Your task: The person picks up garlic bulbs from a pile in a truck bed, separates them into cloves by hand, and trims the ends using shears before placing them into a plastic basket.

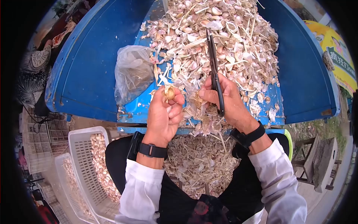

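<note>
My left hand (164,115) is closed, palm up, with a piece of garlic (169,92) pinched in the fingertips; its round tan face shows, with a dry pale stalk above. A smaller pale bit lies against the curled fingers. My right hand (227,99) is wrapped around a long dark pair of scissors (213,61), blades pointing away over the heap. Its thumb and finger sit beside papery garlic skin (192,108). Ahead of both hands spreads a large heap of loose cloves, stalks and husks (223,48) on the blue table (140,108).
A clear plastic bag (134,72) with brownish contents lies left of the heap. Husks (201,160) are piled below, between the legs. White crates (80,149) holding cloves (102,160) stand at lower left. A wooden stool (317,160) is at right. Another person (37,71) is at far left.
</note>
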A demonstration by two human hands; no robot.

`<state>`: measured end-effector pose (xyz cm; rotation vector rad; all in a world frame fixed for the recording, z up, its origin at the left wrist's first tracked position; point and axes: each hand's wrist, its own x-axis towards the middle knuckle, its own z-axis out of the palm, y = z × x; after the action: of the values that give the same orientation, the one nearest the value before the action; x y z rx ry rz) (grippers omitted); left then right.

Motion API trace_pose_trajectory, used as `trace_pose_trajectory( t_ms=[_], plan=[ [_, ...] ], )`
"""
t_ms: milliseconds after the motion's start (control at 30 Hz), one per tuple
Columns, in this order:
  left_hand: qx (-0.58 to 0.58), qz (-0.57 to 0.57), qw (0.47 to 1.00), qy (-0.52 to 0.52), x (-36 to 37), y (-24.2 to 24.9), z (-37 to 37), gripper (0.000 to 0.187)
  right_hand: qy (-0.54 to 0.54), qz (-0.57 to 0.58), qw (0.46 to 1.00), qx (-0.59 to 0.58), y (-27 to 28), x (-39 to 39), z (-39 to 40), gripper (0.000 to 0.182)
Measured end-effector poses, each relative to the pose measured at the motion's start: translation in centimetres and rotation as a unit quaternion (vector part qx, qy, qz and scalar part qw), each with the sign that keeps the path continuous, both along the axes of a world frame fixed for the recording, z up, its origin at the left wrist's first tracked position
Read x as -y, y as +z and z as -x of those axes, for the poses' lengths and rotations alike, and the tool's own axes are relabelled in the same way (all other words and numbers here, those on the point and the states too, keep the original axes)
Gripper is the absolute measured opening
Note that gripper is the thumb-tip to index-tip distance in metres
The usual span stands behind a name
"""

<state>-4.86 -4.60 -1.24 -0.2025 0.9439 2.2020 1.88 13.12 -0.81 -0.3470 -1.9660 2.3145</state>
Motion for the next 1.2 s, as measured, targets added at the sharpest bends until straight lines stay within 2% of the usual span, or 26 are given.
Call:
trace_pose_trajectory(
  t_ms=[167, 233, 267, 300, 367, 400, 500, 533, 567, 633, 667, 700, 767, 833, 900, 933, 967, 1033, 1067, 1100, 1133, 1167, 1200],
  plan=[
    [0.024, -0.024, 0.999, 0.022, 0.9, 0.6, -0.7, 0.033, -0.048, 0.069, 0.996, -0.034, 0.0, -0.9, 0.1, 0.029],
    [-0.043, 0.025, 0.999, -0.016, 1.6, -0.8, -0.7, 0.037, -0.071, 0.122, 0.989, -0.053, 0.0, -0.7, 0.2, 0.028],
    [-0.106, 0.131, 0.985, -0.047, 1.7, -0.9, -1.2, 0.037, -0.08, 0.126, 0.988, -0.048, 0.2, -0.4, 0.1, 0.026],
    [-0.106, 0.132, 0.985, -0.045, 1.5, -0.9, -1.5, 0.037, -0.079, 0.126, 0.988, -0.048, 0.2, -0.1, 0.1, 0.026],
    [-0.125, 0.222, 0.96, -0.12, 0.8, -0.6, -2.1, 0.035, -0.057, 0.193, 0.978, -0.055, 0.6, 0.7, -0.1, 0.024],
    [-0.122, 0.169, 0.971, -0.118, 0.6, -0.5, -2.2, 0.026, -0.055, 0.211, 0.974, -0.058, 0.9, 1.3, -0.2, 0.031],
    [-0.187, 0.169, 0.963, -0.098, 0.4, -2.0, -1.9, 0.023, -0.013, 0.203, 0.979, -0.026, 1.2, 1.3, -0.6, 0.03],
    [-0.187, 0.17, 0.963, -0.098, 0.3, -1.9, -1.8, 0.023, -0.038, 0.13, 0.991, -0.015, 1.0, 1.3, -0.4, 0.03],
    [-0.211, 0.207, 0.953, -0.069, 0.2, -1.9, -1.8, 0.021, -0.039, 0.132, 0.99, -0.015, 1.1, 0.9, -0.2, 0.03],
    [-0.233, 0.243, 0.941, -0.041, 0.2, -2.2, -1.9, 0.02, -0.016, -0.155, 0.987, -0.033, 1.3, -0.2, -0.2, 0.033],
    [-0.269, 0.244, 0.932, -0.014, 0.2, -2.6, -1.9, 0.02, -0.004, -0.173, 0.984, -0.033, 1.0, -0.2, -0.1, 0.032],
    [-0.304, 0.244, 0.921, 0.013, 0.2, -2.8, -1.9, 0.019, -0.004, -0.173, 0.984, -0.033, 0.2, 0.0, 0.0, 0.032],
    [-0.294, 0.227, 0.928, 0.002, 0.1, -2.5, -2.3, 0.019, 0.012, -0.114, 0.993, -0.033, -0.6, 1.3, 0.2, 0.028],
    [-0.282, 0.209, 0.936, -0.008, 0.2, -2.0, -2.5, 0.02, -0.017, -0.111, 0.993, -0.037, -0.3, 1.5, -0.4, 0.024],
    [-0.351, 0.295, 0.887, -0.048, 0.7, -1.3, -2.3, 0.022, -0.005, -0.072, 0.997, 0.004, 0.1, 1.0, -0.3, 0.021],
    [-0.387, 0.342, 0.856, -0.023, 0.8, -1.3, -2.1, 0.028, -0.006, -0.177, 0.984, -0.034, 0.2, 0.5, -0.2, 0.02],
    [-0.386, 0.343, 0.856, -0.024, 0.9, -1.0, -2.0, 0.028, -0.006, -0.175, 0.984, -0.033, 0.3, 0.4, -0.1, 0.02],
    [-0.459, 0.332, 0.824, -0.013, 1.0, -0.4, -1.8, 0.035, 0.02, -0.273, 0.961, -0.038, 0.6, 0.4, -0.2, 0.018],
    [-0.458, 0.332, 0.824, -0.014, 1.0, -0.7, -1.7, 0.035, 0.023, -0.251, 0.965, -0.07, -0.1, 0.6, -0.2, 0.018],
    [-0.489, 0.337, 0.804, -0.029, 1.0, -1.2, -1.5, 0.035, 0.024, -0.251, 0.965, -0.068, -0.2, 0.7, -0.5, 0.018],
    [-0.519, 0.341, 0.783, -0.044, 1.1, -1.5, -1.5, 0.036, 0.049, -0.202, 0.977, -0.035, 0.1, 0.9, -0.8, 0.016],
    [-0.518, 0.342, 0.783, -0.044, 1.2, -1.5, -1.7, 0.036, 0.074, -0.152, 0.986, -0.001, 0.4, 1.0, -1.0, 0.015],
    [-0.441, 0.313, 0.839, -0.063, 1.2, -1.5, -1.9, 0.032, 0.086, -0.142, 0.986, 0.031, 0.8, 0.7, -1.0, 0.014]
  ],
)
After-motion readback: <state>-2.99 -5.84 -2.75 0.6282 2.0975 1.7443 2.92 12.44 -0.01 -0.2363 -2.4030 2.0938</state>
